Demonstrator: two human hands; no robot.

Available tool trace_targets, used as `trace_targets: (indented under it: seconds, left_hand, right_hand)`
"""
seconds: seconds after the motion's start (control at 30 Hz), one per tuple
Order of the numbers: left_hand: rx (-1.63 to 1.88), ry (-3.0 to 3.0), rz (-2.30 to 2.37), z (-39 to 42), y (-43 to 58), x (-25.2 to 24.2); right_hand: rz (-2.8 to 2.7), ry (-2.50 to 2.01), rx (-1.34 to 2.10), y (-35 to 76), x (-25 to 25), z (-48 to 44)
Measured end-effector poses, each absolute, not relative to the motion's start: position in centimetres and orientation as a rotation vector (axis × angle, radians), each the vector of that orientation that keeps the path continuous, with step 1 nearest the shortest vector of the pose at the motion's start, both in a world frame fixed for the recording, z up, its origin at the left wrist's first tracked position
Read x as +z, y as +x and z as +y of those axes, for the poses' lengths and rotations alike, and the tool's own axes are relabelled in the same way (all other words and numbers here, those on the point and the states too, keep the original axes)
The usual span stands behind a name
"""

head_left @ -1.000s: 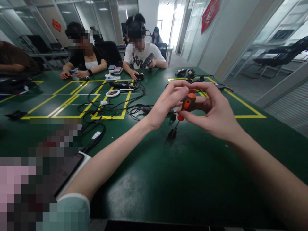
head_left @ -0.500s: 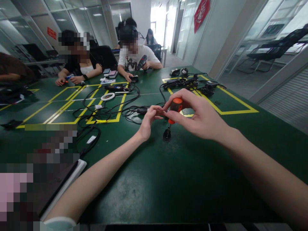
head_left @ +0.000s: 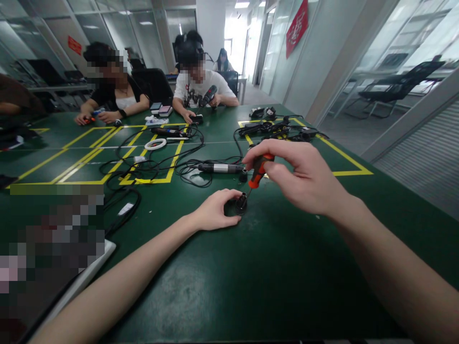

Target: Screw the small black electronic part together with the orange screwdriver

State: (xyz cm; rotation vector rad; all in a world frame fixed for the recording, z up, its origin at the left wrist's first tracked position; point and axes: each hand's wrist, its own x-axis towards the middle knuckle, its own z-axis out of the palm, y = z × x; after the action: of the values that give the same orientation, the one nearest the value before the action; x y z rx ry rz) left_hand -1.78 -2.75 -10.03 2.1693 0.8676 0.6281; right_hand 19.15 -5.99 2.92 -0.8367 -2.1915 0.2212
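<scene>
My right hand (head_left: 301, 177) grips an orange and black screwdriver (head_left: 261, 168), its shaft slanting down and left. The tip is beside a small round black part (head_left: 241, 205) with a raised post, which stands on the green table. Around that part curls my left hand (head_left: 217, 209), thumb on the near side and fingers on the far side, holding it at its rim. A small black piece (head_left: 243, 177) stands just behind, near a dark cylindrical tool with a silver band (head_left: 218, 168).
Black cables (head_left: 150, 162) loop across the left middle of the table, with a white ring (head_left: 155, 144) among them. More black cables and adapters (head_left: 268, 128) are heaped at the back right. Across the table, a person in a white shirt (head_left: 204, 88) holds a power drill (head_left: 208, 96).
My left hand has come down from near the screwdriver to the round black part and closed around it. The screwdriver in my right hand has tilted, its tip shifting slightly left.
</scene>
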Motion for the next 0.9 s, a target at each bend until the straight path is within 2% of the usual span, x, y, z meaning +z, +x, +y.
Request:
trace_targets:
  seconds: [0.2, 0.37, 0.63, 0.9]
  left_hand:
    - [0.651, 2.208, 0.93, -2.3, -1.5, -10.4]
    - [0.674, 2.23, 0.941, -2.1, -1.4, -10.4]
    - [0.672, 2.268, 0.967, -2.3, -1.2, -10.1]
    - [0.703, 2.561, 0.895, -2.4, -0.9, -10.6]
  right_hand:
    - [-2.145, -0.797, 0.098, 18.7, 3.0, -6.2]
    - [-2.13, -0.779, 0.162, 18.6, 2.8, -6.2]
    - [-1.94, -0.632, 0.769, 17.5, 2.1, -6.4]
    - [-1.473, -0.404, 1.311, 16.5, 0.3, -5.4]
